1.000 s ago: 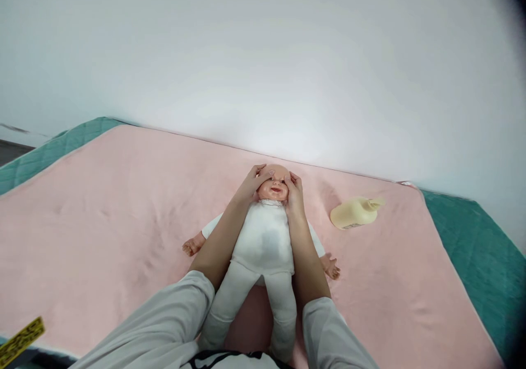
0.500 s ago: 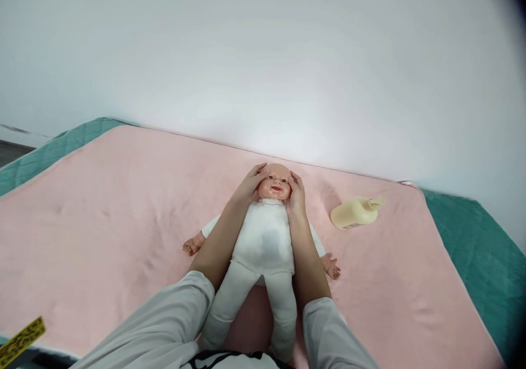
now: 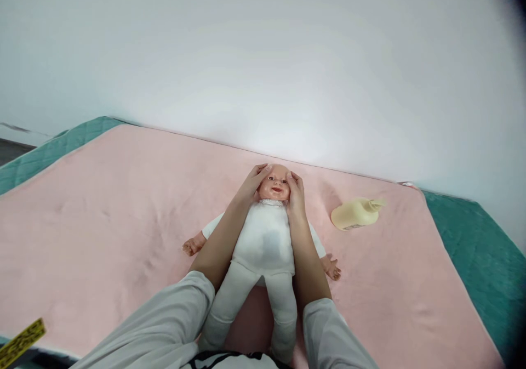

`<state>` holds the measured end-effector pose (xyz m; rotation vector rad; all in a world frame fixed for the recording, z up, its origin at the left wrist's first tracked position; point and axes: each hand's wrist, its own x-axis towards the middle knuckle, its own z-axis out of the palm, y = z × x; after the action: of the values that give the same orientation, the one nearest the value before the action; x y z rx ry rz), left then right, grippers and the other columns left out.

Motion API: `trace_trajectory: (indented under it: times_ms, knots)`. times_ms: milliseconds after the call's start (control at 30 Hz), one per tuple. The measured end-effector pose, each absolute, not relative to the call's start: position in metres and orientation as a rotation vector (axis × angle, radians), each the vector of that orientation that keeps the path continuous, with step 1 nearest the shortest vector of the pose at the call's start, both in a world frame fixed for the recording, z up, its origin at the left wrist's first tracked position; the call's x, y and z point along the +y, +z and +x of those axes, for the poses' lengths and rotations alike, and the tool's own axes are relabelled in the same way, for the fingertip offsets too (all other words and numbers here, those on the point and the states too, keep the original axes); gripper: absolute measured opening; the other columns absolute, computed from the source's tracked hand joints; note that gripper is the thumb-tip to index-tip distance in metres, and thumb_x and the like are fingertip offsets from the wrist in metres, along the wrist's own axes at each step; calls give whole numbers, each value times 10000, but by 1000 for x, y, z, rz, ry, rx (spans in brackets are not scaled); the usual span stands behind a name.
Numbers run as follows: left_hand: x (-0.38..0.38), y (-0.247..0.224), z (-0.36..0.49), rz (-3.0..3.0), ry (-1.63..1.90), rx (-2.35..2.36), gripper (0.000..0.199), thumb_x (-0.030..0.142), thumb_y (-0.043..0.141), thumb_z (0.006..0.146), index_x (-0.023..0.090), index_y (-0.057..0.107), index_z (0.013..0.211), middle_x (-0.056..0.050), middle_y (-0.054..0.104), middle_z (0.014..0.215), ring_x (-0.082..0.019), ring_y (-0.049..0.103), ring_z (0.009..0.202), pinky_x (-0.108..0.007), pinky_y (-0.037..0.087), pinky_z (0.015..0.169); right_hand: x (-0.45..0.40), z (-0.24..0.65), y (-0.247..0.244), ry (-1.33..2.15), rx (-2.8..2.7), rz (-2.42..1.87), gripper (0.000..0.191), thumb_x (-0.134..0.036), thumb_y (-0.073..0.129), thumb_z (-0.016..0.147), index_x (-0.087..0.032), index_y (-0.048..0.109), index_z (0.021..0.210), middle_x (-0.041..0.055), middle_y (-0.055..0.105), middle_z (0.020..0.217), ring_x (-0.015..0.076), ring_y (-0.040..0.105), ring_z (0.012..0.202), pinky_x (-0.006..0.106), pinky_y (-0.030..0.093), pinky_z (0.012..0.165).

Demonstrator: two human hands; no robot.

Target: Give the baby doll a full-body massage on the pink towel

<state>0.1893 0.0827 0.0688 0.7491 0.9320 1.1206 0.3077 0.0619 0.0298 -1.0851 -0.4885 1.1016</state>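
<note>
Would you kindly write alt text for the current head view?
A person's left hand and right hand cup the head of a white-clothed baby doll lying face-up on a pink blanket; a pale yellow pump bottle sits to the right.

One second ago, one eye of the baby doll (image 3: 263, 232) was partly covered by the thumb (image 3: 267, 170) of the left hand (image 3: 252, 184); now both eyes can be seen. That thumb has been moved out and up to the side of the forehead. The right hand's (image 3: 296, 190) thumb has been moved outward too.
</note>
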Motion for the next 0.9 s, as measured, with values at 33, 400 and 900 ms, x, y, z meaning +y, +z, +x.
trace_trajectory:
  times_ms: [33,400,900]
  knots:
    - [82,70,189,761,1120,937,335,319,692,849,156,568,1114,-107,640,1108,-209,655,991,-371,521,929,62,308,29,1092,-503,-1099,482,-479,745,712,-222,575,1083,37,639,1110,183,641,1023,355,544,910]
    - [89,53,188,854,1111,1002,496,317,743,771,166,535,1195,-141,549,1259,-246,622,1084,-381,530,923,63,309,26,1082,-515,-1131,546,-424,771,671,-223,552,1130,76,578,1244,205,617,1109,374,532,946]
    - [85,61,187,835,1070,937,415,287,655,853,163,529,1228,-128,589,1223,-221,627,1076,-348,517,947,66,310,22,1090,-458,-1079,429,-366,741,700,-222,579,1070,25,642,1107,157,640,972,335,542,880]
